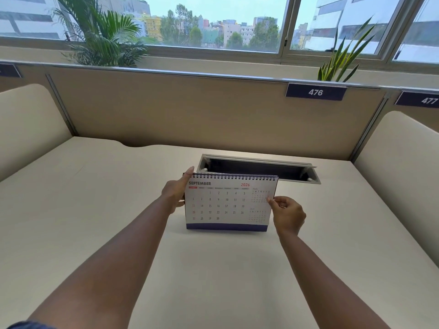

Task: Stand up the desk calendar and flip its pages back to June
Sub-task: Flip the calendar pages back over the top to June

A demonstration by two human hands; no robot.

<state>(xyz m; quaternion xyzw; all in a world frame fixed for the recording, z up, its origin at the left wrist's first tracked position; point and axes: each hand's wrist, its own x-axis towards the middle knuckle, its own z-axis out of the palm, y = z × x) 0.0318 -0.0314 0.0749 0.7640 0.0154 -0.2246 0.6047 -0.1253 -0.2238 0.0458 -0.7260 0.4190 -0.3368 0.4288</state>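
Observation:
The desk calendar (225, 205) stands upright on the pale desk, its spiral binding along the top and a dark blue strip along the bottom. The page facing me reads SEPTEMBER 2026. My left hand (175, 192) grips the calendar's left edge, fingers behind it and one fingertip up at the top left corner. My right hand (286, 214) pinches the right edge of the front page between thumb and fingers, about halfway up.
An open cable tray (306, 173) with a grey frame is sunk into the desk (95, 198) just behind the calendar. Beige partition panels with labels 476 (315, 92) and 477 close off the back and sides. Potted plants stand behind the partition by the window.

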